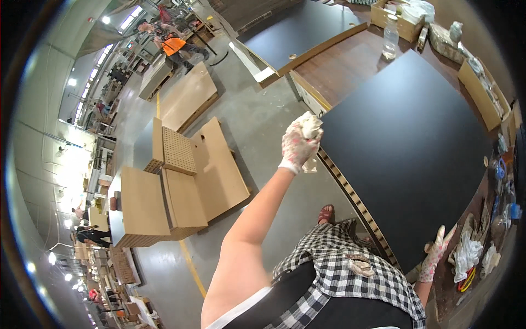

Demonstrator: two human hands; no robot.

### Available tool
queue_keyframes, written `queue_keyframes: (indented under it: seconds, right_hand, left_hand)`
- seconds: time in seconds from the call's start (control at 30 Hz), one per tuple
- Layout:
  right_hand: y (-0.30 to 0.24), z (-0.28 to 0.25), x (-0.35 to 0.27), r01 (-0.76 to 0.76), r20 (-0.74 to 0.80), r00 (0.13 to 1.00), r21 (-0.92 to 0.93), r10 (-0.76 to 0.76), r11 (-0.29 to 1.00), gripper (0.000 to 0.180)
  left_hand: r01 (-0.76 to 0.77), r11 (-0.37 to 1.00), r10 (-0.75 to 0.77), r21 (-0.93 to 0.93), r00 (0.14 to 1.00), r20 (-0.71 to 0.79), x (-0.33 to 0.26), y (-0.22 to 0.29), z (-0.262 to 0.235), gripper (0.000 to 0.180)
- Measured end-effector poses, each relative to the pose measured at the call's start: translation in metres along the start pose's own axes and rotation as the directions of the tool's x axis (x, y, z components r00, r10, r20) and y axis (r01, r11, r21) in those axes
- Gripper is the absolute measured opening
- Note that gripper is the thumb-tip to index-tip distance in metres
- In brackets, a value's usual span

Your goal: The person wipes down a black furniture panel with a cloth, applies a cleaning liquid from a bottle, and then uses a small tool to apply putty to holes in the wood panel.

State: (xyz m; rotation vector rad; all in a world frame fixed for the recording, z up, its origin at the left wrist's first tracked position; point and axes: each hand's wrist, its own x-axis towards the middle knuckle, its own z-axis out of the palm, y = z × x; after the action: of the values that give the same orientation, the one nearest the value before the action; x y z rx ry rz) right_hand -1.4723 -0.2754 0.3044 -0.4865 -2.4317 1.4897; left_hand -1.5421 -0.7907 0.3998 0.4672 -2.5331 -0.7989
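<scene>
"What stands to your left?"

"Stacks of flat tan boards (143, 204), well apart from you. Nearer, your left hand (299, 146), gloved in white with pink spots, grips a crumpled white cloth (312, 127)."

"And the large black rectangular panel (405, 159)?"

"It lies flat on the brown surface (339, 77), its left corner just beside that hand; I can't tell whether they touch."

"Your right hand (435, 256)?"

"Gloved alike, fingers spread, holding nothing, near the panel's closest corner. Further right sits a crumpled white bundle (467, 251)."
</scene>
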Motion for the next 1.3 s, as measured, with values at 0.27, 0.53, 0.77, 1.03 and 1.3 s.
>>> queue_keyframes:
  seconds: [0.27, 0.53, 0.77, 1.03, 1.3]
  right_hand:
    - [-0.06, 0.009, -0.017, -0.265, -0.041, 0.962, 0.112, 0.271, 0.958, 0.06]
    - [-0.043, 0.011, -0.04, -0.149, -0.059, 0.986, 0.1, 0.155, 0.984, 0.058]
    - [-0.047, 0.019, -0.068, -0.116, -0.117, 0.988, -0.109, 0.103, 0.987, 0.055]
    - [0.026, -0.002, -0.053, -0.201, -0.093, 0.979, -0.356, 0.179, 0.912, 0.056]
    - [0.065, -0.018, -0.038, -0.239, -0.094, 0.971, -0.408, 0.22, 0.881, 0.054]
  left_hand:
    - [-0.103, 0.995, 0.093, 0.001, 0.902, 0.422, 0.029, -0.025, 0.026, 0.034]
    - [-0.025, 0.989, 0.082, -0.147, 0.914, 0.397, 0.022, -0.046, 0.03, 0.032]
    - [0.017, 0.969, 0.064, -0.245, 0.945, 0.321, 0.023, -0.046, 0.038, 0.042]
    - [0.274, 0.908, -0.157, -0.316, 0.924, 0.349, 0.013, -0.042, 0.034, 0.051]
    - [0.348, 0.888, -0.211, -0.302, 0.89, 0.404, 0.024, -0.022, 0.027, 0.043]
